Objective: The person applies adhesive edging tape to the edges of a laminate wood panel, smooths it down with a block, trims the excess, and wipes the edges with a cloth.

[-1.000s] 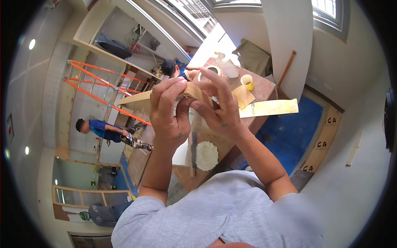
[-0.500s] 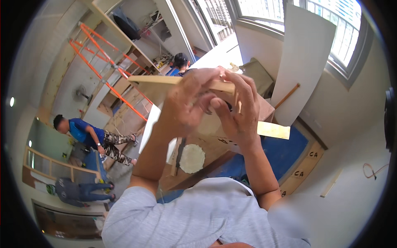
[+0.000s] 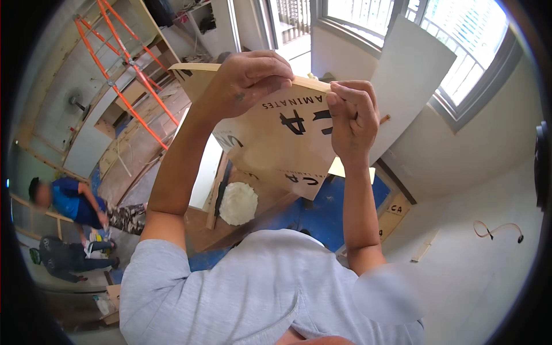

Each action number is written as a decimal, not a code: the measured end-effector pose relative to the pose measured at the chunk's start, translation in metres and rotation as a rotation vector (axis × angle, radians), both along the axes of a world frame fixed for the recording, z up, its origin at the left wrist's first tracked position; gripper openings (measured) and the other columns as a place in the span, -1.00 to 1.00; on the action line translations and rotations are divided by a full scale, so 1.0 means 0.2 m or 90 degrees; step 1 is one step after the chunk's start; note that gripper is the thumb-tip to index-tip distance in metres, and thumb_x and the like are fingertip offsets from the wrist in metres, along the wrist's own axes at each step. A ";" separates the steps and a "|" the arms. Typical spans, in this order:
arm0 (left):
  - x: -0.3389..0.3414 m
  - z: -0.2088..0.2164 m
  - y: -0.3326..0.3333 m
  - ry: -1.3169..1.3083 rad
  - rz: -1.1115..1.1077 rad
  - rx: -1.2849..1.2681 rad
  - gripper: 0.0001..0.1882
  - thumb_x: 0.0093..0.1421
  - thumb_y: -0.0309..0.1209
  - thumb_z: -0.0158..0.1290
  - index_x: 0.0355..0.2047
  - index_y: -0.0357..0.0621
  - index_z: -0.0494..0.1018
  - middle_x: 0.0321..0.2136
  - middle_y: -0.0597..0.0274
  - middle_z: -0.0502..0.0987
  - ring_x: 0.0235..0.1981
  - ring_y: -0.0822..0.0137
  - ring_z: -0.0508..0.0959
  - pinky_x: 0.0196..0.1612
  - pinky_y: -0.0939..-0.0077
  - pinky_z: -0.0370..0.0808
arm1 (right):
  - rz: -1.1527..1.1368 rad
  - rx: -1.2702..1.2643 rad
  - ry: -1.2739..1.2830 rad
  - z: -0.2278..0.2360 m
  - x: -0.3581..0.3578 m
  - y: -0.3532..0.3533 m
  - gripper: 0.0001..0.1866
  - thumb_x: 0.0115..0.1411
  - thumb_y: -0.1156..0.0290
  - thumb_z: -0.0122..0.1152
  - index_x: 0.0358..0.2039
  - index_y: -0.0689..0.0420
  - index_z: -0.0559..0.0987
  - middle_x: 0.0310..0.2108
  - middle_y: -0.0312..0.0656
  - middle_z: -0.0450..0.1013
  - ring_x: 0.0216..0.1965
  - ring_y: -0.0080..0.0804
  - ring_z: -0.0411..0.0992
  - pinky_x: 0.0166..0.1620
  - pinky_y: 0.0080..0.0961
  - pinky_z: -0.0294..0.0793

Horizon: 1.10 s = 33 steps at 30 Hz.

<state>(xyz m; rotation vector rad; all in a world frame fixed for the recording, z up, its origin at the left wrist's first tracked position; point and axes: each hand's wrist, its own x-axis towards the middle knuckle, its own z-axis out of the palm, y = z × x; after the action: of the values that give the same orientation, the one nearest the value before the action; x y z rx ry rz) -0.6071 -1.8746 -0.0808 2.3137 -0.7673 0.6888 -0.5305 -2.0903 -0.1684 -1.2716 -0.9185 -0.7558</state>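
Tan flat board with dark printing and a pale wooden edge [image 3: 270, 154] is hanging below the fingers of both hands. The left hand [image 3: 247, 80] is holding its upper edge under curled fingers; the right hand [image 3: 353, 115] is pinching this same edge between thumb and fingers. Farther below the left fingers, a white, round, rough-surfaced lump [image 3: 238, 204] is lying beside a long dark bar [image 3: 222, 187].

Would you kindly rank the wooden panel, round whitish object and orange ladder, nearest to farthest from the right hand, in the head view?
1. Wooden panel: touching the right hand.
2. Round whitish object: lower left.
3. Orange ladder: upper left.
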 end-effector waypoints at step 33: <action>-0.19 0.08 0.51 0.165 0.049 -0.087 -0.93 0.25 -0.58 0.24 -0.26 -0.32 0.65 -0.30 0.25 0.67 -0.23 0.44 0.63 -0.11 0.49 0.56 | -0.239 -0.447 0.040 0.41 -0.32 0.14 -0.88 0.26 0.30 0.33 -0.26 0.04 0.67 -0.23 -0.27 0.60 -0.28 -0.11 0.59 -0.14 -0.18 0.50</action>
<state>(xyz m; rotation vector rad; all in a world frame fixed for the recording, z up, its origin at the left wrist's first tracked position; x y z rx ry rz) -0.6441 -1.7726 -0.0641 2.2578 -0.4999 0.4472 -0.5945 -2.0630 -0.0863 -2.1164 -0.9399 -0.6934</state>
